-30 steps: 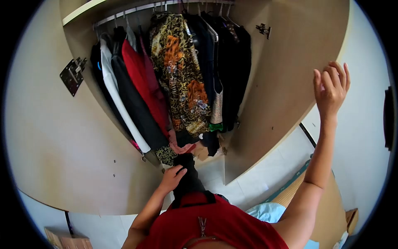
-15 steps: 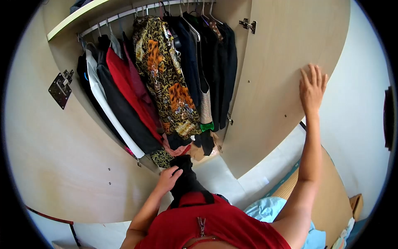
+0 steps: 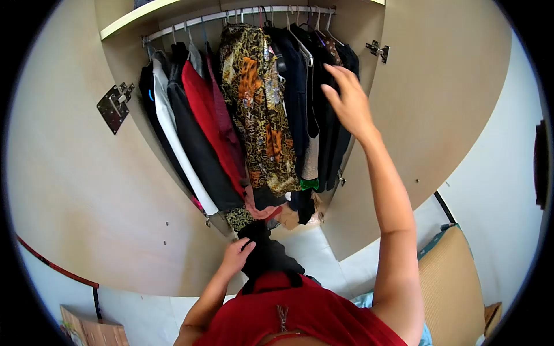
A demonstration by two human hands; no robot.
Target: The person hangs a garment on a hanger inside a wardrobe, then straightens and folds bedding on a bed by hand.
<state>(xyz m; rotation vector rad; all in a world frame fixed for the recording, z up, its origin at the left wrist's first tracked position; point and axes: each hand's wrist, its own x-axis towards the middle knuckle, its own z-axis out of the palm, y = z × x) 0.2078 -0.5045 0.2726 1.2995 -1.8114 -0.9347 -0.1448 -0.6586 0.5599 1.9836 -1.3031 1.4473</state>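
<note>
My right hand (image 3: 350, 104) is raised in front of the dark garments (image 3: 334, 132) at the right end of the hanging row. Its fingers are stretched and apart, with nothing in them; whether it touches the cloth I cannot tell. Low down in front of my body, my left hand (image 3: 235, 257) is closed on a black garment (image 3: 268, 254), whose exact kind does not show. Left of my right hand hangs a black-and-gold patterned shirt (image 3: 254, 109), with a red garment (image 3: 210, 127) and a white one (image 3: 167, 115) farther left.
A hanging rail (image 3: 231, 15) runs below a shelf edge (image 3: 150, 16). The wardrobe's left door (image 3: 115, 202) and right door (image 3: 438, 104) both stand open. Folded clothes (image 3: 262, 212) lie at the wardrobe bottom. A tan mat (image 3: 453, 277) is at the lower right.
My right hand has left the right door and moved left, in front of the hanging clothes. My left hand keeps its hold on the black garment. The view has shifted.
</note>
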